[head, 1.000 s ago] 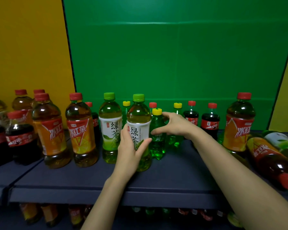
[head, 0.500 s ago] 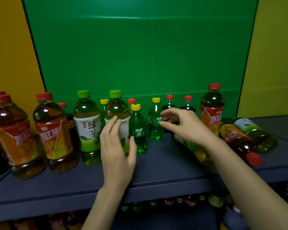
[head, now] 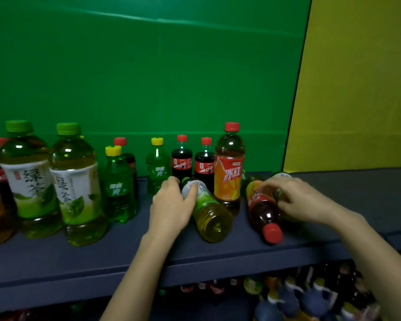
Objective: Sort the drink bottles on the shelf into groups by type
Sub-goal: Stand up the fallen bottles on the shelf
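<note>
Two grips, left hand [head: 171, 209] round lying green tea bottle [head: 211, 216], right hand [head: 303, 200] round lying red-capped bottle [head: 263, 214]

dark blue shelf [head: 79, 258], upright and toppled drink bottles [head: 75, 181]

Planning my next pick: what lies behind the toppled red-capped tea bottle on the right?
A green tea bottle, lying down; only its labelled end shows. The right hand covers the rest.
</note>
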Demonstrator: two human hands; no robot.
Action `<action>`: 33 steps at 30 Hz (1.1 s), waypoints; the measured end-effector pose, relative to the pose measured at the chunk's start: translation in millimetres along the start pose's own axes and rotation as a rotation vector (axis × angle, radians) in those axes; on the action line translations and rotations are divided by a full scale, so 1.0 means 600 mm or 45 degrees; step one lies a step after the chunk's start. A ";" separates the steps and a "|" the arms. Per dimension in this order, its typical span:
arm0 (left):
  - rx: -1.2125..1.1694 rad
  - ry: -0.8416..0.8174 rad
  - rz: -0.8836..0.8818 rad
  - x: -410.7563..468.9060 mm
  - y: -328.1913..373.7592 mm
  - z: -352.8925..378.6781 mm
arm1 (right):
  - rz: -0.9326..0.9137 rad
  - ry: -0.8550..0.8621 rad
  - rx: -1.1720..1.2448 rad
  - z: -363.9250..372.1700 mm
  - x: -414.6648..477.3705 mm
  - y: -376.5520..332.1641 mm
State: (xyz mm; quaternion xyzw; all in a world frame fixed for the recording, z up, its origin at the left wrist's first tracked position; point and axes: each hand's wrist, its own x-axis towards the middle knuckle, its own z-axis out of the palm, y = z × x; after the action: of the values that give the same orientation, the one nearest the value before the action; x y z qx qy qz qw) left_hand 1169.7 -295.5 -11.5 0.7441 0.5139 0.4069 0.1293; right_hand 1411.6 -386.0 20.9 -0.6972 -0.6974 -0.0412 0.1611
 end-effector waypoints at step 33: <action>-0.147 0.274 0.164 0.011 0.037 -0.013 | -0.320 0.061 0.986 -0.070 0.056 0.062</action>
State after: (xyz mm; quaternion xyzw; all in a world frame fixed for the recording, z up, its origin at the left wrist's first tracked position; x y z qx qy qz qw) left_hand 1179.7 -301.1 10.4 0.7189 0.4518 0.5205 0.0896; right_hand 1455.9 -364.6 63.8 -0.4932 -0.7371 0.1887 0.4217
